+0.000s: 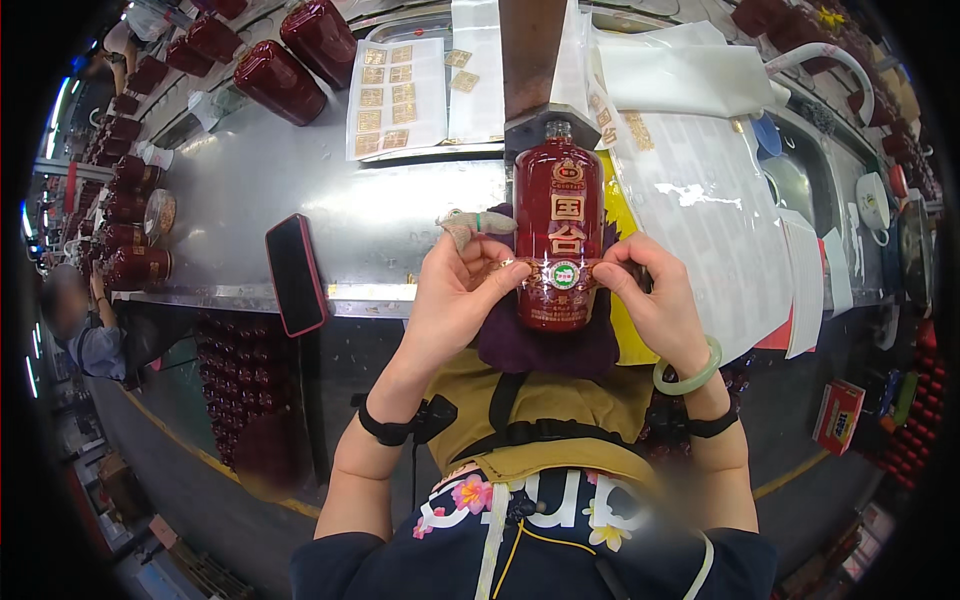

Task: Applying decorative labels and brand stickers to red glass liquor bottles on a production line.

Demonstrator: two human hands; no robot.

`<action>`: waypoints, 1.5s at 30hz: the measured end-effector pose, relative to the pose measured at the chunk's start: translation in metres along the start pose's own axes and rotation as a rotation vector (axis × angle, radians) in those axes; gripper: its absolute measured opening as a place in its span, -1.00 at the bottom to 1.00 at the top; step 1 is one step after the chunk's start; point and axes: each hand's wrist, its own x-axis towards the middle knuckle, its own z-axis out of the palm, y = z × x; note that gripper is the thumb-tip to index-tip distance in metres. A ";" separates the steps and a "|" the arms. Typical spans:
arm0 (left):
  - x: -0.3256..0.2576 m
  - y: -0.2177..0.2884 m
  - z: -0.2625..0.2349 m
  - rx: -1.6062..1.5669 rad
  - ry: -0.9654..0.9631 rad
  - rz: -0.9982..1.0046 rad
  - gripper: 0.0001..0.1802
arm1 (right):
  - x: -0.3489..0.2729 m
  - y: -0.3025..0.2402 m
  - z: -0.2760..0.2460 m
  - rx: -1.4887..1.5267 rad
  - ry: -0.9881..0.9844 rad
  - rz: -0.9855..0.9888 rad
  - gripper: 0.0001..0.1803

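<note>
A dark red glass bottle (pixel 560 190) with gold raised lettering lies on a folded purple cloth (pixel 500 345), its clear neck pointing away from me. Across its lower front runs a narrow label strip (pixel 565 274) with a round green-and-white emblem. At the left end of that strip, my left hand (pixel 460 290) pinches thumb against fingers, close to the glass. My right hand (pixel 650 290) pinches the right end in the same way. Just beyond my left fingers is a small grey cloth bundle (pixel 485 222) tied with a green band.
A phone (pixel 296 275) lies at the metal table's (pixel 400 220) front edge. White sheets with gold stickers (pixel 395 100) lie at the back, and translucent sheets (pixel 690 220) cover the right. Red bottles (pixel 280 85) stand at back left. A post (pixel 532 60) rises behind the bottle.
</note>
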 end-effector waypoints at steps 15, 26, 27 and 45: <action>0.001 -0.003 0.001 -0.013 0.007 0.024 -0.52 | 0.001 -0.001 -0.001 -0.003 -0.007 0.003 -0.81; -0.002 0.001 0.004 0.103 0.026 0.020 -0.47 | 0.001 -0.003 -0.001 -0.030 -0.011 -0.009 -0.81; -0.002 0.001 0.003 0.191 0.032 0.035 -0.46 | 0.001 -0.004 -0.002 -0.031 -0.010 -0.009 -0.81; -0.002 -0.009 0.034 0.384 0.101 0.258 0.00 | 0.018 -0.042 -0.020 -0.250 0.196 -0.359 -0.72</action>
